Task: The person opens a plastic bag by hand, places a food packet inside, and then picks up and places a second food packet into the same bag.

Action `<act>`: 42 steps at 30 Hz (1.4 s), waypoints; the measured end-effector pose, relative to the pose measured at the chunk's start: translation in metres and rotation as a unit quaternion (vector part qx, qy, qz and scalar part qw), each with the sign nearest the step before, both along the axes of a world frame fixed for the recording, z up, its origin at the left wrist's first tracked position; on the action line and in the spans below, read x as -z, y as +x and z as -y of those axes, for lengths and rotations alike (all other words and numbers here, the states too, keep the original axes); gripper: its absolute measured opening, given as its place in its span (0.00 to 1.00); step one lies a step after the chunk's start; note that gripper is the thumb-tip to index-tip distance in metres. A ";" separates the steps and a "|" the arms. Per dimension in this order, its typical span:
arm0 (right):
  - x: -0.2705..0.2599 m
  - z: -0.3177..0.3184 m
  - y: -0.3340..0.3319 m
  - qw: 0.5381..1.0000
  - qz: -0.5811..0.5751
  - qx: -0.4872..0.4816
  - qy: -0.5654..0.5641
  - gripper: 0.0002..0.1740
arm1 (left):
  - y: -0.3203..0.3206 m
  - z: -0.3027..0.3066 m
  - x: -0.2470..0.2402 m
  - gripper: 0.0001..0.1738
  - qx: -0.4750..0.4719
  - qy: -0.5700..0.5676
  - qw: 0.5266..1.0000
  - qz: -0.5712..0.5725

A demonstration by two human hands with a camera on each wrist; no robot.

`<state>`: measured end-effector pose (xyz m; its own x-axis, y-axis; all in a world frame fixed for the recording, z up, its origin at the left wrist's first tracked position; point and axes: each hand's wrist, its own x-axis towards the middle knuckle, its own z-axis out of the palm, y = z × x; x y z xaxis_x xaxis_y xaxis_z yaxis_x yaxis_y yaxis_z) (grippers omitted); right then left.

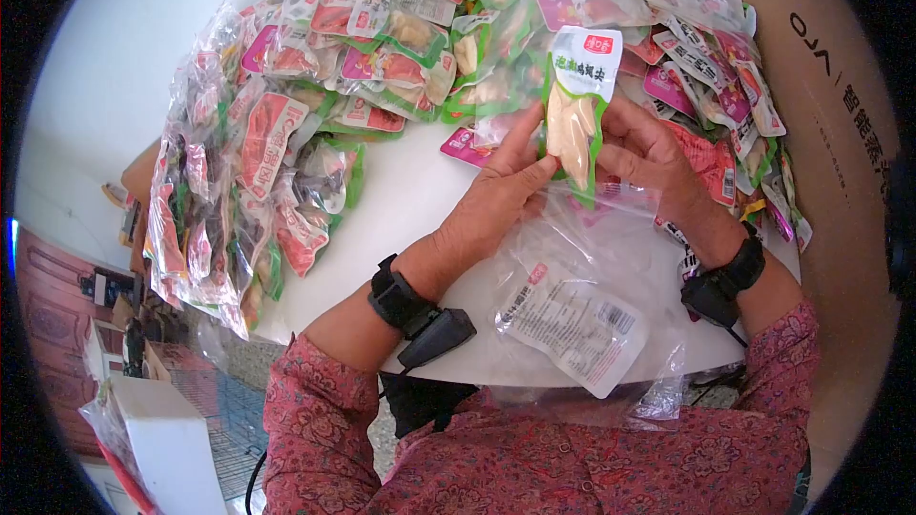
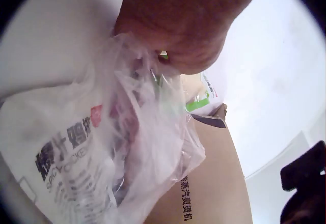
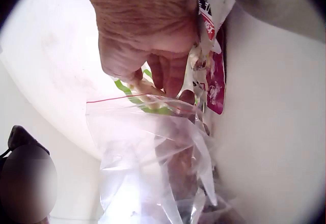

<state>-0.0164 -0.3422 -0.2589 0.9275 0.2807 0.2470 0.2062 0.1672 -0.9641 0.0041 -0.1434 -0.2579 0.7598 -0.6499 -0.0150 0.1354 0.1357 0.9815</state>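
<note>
In the head view both hands hold up a green-edged snack packet (image 1: 575, 114) with a white top and pale contents. The left hand (image 1: 501, 181) pinches its left edge, with the thumb on the front. On its right side, the right hand (image 1: 658, 157) grips with curled fingers. A clear plastic bag (image 1: 539, 238) hangs below the hands; whether either hand also holds it, I cannot tell. Inside or under the bag lies a white packet (image 1: 577, 324), printed side up. The right wrist view shows the bag's red-lined edge (image 3: 127, 99) close under the right hand (image 3: 147, 35).
Bagged snack packets (image 1: 258, 153) are heaped on the left of the white table (image 1: 401, 200). More packets (image 1: 706, 86) pile up behind and to the right. A large cardboard box (image 1: 830, 229) stands along the right side. A wire cage (image 1: 234, 420) is at lower left.
</note>
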 end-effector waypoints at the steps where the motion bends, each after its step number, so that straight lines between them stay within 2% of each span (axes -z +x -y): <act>1: -0.004 -0.002 0.000 1.000 0.010 -0.009 -0.009 0.31 | 0.000 0.000 0.000 0.34 0.000 0.000 1.000 0.000; 3: -0.005 -0.006 -0.001 0.999 0.020 -0.017 -0.018 0.34 | 0.001 0.000 -0.001 0.33 0.079 0.009 0.996 -0.026; 5: -0.003 -0.009 0.000 0.998 0.044 0.003 0.034 0.38 | 0.000 0.002 0.002 0.32 0.083 0.022 0.996 0.013; 6: -0.004 -0.010 -0.001 0.998 0.044 0.004 0.035 0.38 | -0.001 0.003 0.004 0.31 0.086 0.035 0.994 0.053; 10: -0.006 -0.010 -0.002 0.999 0.036 0.009 -0.009 0.39 | -0.001 0.001 0.004 0.30 0.097 0.055 0.992 0.052; 12: -0.005 -0.008 0.000 0.999 0.026 0.012 -0.023 0.39 | 0.000 0.006 0.013 0.29 0.060 -0.006 0.989 0.135; 14: -0.005 -0.002 0.002 0.997 -0.011 -0.036 -0.072 0.43 | -0.002 0.007 0.016 0.27 0.063 -0.024 0.992 0.107; 16: -0.007 -0.010 -0.002 0.997 -0.007 -0.019 -0.068 0.40 | -0.002 0.006 0.019 0.25 0.066 -0.042 0.994 0.078; 18: -0.007 -0.012 -0.002 0.998 -0.004 -0.001 -0.064 0.36 | 0.001 0.003 0.028 0.18 0.031 -0.004 0.987 0.155; 19: -0.006 -0.009 -0.001 0.996 -0.028 -0.007 -0.084 0.33 | 0.004 0.002 0.031 0.18 0.031 -0.004 0.987 0.155; 20: -0.006 -0.007 0.001 0.993 -0.052 -0.013 -0.104 0.29 | 0.009 0.002 0.034 0.19 0.017 0.071 0.958 0.279; 21: -0.005 -0.005 0.002 0.993 -0.053 -0.013 -0.104 0.29 | 0.010 0.003 0.033 0.19 0.002 0.145 0.907 0.396; 22: -0.004 -0.004 0.002 0.994 -0.065 -0.024 -0.089 0.24 | 0.008 0.003 0.032 0.19 0.002 0.145 0.907 0.395; 23: -0.003 -0.002 0.002 0.994 -0.078 -0.035 -0.074 0.18 | 0.005 0.004 0.032 0.19 0.005 0.082 0.950 0.302; 24: -0.001 -0.001 0.003 0.994 -0.078 -0.035 -0.074 0.18 | 0.002 0.005 0.028 0.19 0.006 0.019 0.979 0.205; 25: 0.001 -0.001 0.004 0.994 -0.091 -0.021 -0.054 0.18 | 0.002 0.004 0.025 0.19 0.004 0.020 0.979 0.205; 27: 0.001 -0.002 0.004 0.994 -0.105 -0.008 -0.033 0.17 | 0.000 0.002 0.018 0.20 0.042 0.062 0.991 0.108; 29: -0.002 -0.003 0.001 0.997 -0.068 0.047 0.001 0.16 | -0.003 0.004 0.013 0.19 0.035 0.031 0.993 0.110; 32: -0.002 -0.002 0.004 0.996 -0.067 0.058 0.012 0.17 | -0.005 0.008 0.009 0.19 0.025 -0.006 0.995 0.092; 35: -0.013 -0.011 -0.006 0.995 -0.087 0.043 0.000 0.17 | 0.001 0.003 0.012 0.18 0.015 0.010 0.999 0.030; 37: 0.000 -0.002 0.000 0.996 -0.077 0.032 -0.013 0.17 | 0.002 0.001 0.013 0.17 0.010 0.032 0.999 -0.012; 39: 0.003 0.000 0.002 0.997 -0.066 0.022 -0.027 0.17 | 0.001 0.002 0.013 0.16 -0.040 -0.005 0.999 -0.013; 42: 0.001 -0.004 0.000 0.994 -0.097 0.046 0.016 0.15 | 0.001 0.005 0.013 0.15 -0.072 -0.062 0.995 -0.012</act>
